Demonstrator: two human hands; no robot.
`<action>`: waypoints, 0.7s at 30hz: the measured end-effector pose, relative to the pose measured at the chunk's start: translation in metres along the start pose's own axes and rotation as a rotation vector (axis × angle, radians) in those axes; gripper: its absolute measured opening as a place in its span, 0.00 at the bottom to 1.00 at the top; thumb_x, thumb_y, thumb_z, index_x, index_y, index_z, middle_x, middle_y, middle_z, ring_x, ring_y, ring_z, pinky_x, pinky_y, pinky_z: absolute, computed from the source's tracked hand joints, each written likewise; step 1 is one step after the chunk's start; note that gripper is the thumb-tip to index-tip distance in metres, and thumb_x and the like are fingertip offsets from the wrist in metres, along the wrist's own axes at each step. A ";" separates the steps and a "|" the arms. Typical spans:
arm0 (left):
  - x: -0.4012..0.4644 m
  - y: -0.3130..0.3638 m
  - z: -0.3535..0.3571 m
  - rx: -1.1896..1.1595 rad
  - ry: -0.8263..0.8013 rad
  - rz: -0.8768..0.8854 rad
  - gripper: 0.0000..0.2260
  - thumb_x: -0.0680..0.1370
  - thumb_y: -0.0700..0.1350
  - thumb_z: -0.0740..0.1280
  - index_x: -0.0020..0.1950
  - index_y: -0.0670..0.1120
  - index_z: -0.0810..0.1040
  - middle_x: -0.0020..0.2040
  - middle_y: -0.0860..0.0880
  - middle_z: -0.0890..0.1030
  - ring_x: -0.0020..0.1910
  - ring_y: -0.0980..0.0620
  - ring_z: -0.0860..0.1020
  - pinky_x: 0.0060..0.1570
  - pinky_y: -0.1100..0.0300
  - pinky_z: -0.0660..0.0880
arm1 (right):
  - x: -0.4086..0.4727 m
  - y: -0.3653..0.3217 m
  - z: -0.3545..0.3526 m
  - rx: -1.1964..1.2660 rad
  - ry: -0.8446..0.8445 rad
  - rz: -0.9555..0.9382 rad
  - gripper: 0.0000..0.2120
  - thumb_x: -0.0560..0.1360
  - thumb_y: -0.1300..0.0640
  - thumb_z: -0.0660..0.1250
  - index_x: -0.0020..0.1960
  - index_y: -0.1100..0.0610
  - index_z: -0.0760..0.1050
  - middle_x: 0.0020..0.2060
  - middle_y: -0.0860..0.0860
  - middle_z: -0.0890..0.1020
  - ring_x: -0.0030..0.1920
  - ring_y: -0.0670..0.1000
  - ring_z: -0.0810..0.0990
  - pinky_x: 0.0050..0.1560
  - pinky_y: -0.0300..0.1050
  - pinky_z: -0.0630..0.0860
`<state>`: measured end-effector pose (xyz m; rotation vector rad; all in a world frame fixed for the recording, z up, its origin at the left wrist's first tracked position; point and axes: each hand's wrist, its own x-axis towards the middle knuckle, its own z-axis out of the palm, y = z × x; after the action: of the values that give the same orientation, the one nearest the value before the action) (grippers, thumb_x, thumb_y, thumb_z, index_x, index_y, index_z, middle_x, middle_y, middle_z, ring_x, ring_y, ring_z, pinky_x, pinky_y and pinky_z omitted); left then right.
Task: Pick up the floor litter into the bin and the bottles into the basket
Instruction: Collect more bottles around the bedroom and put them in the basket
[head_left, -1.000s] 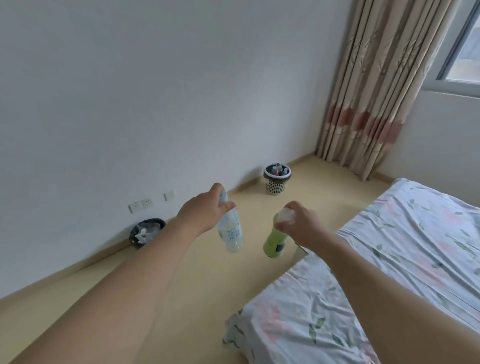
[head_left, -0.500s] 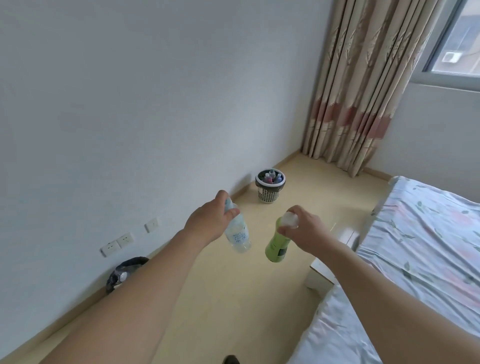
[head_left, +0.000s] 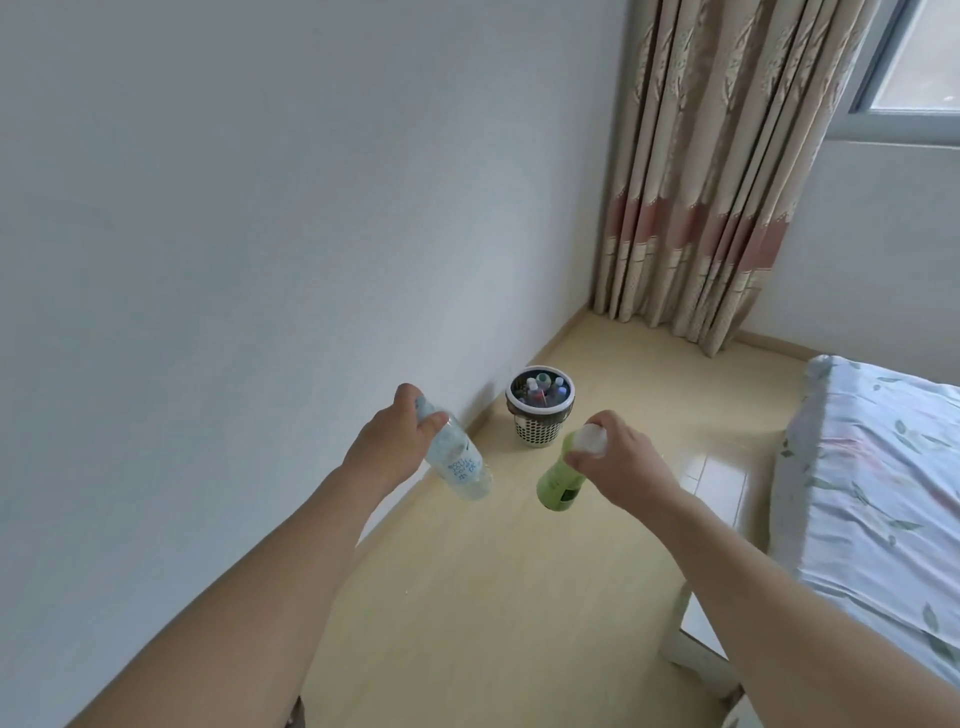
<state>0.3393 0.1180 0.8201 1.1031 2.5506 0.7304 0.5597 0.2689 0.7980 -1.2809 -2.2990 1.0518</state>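
My left hand (head_left: 395, 441) grips the neck end of a clear plastic bottle with a pale blue label (head_left: 460, 465), which hangs tilted down to the right. My right hand (head_left: 621, 460) holds a green bottle (head_left: 558, 475) by its white cap, the body pointing down and left. Both are held out in the air above the floor. Ahead of them, by the wall, stands a white perforated basket (head_left: 540, 431) with several bottles inside. The bin is out of view.
A white wall (head_left: 260, 234) runs along the left. A bed with a floral sheet (head_left: 883, 483) fills the right side. Striped curtains (head_left: 727, 182) hang in the far corner under a window. Pale yellow floor (head_left: 493, 597) lies between wall and bed.
The view has moved forward along the wall. The basket is nearer and larger, and the black bin and wall sockets have dropped out of view. Both hands keep their bottles.
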 end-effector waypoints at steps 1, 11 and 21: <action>0.021 -0.001 0.003 -0.001 -0.015 0.013 0.14 0.81 0.58 0.58 0.59 0.49 0.64 0.45 0.49 0.75 0.40 0.49 0.74 0.34 0.57 0.68 | 0.018 -0.002 0.003 -0.001 0.009 0.008 0.16 0.73 0.53 0.69 0.58 0.53 0.69 0.47 0.50 0.75 0.45 0.53 0.73 0.40 0.44 0.68; 0.271 -0.029 0.031 -0.070 -0.108 0.056 0.18 0.78 0.58 0.64 0.55 0.45 0.63 0.43 0.51 0.72 0.39 0.50 0.72 0.33 0.58 0.66 | 0.237 -0.022 0.051 -0.038 0.060 0.169 0.15 0.71 0.52 0.70 0.54 0.53 0.68 0.47 0.51 0.76 0.43 0.54 0.76 0.38 0.45 0.73; 0.510 0.001 0.091 -0.215 -0.199 -0.117 0.22 0.76 0.58 0.67 0.57 0.42 0.65 0.51 0.45 0.76 0.48 0.43 0.79 0.43 0.54 0.75 | 0.433 -0.001 0.040 0.019 0.127 0.364 0.15 0.70 0.51 0.69 0.51 0.54 0.67 0.45 0.48 0.75 0.42 0.53 0.75 0.37 0.44 0.71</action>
<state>0.0349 0.5254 0.7228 0.9005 2.2873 0.7999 0.2966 0.6090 0.7362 -1.7494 -2.0032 1.0610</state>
